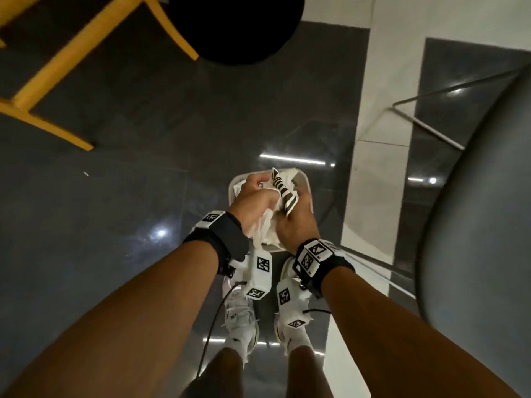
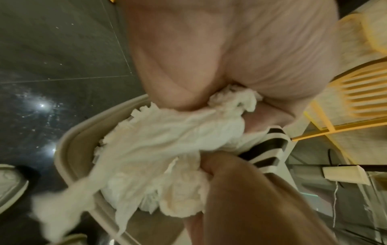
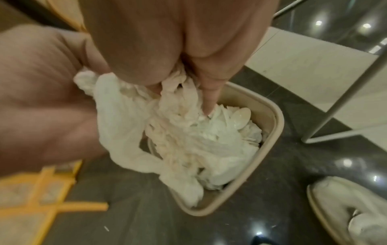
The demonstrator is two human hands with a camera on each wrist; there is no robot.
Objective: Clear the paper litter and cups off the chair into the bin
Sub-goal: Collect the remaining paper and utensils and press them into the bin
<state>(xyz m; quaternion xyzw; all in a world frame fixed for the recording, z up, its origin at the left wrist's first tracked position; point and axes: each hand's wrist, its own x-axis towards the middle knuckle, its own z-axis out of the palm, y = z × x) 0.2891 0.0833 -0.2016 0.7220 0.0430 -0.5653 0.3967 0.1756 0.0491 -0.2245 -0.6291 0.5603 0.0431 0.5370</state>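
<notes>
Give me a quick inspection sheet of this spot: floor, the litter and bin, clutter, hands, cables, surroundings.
Surface: glossy dark grey tiled floor, white strip at right.
Job's things: crumpled white paper tissues and a black-and-white striped paper piece held over the beige square plastic bin, which already holds paper.
Clutter: small white scrap on floor.
Hands: left hand and right hand both grip the bundle.
Cables: thin black wrist-camera cable.
Surroundings: yellow wooden chair, round black base, grey metal-legged chair.

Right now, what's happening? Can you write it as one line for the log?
step: binning litter | left hand: grips crumpled paper | right hand: holds paper and striped cup | place: over beige bin | status: not released
</notes>
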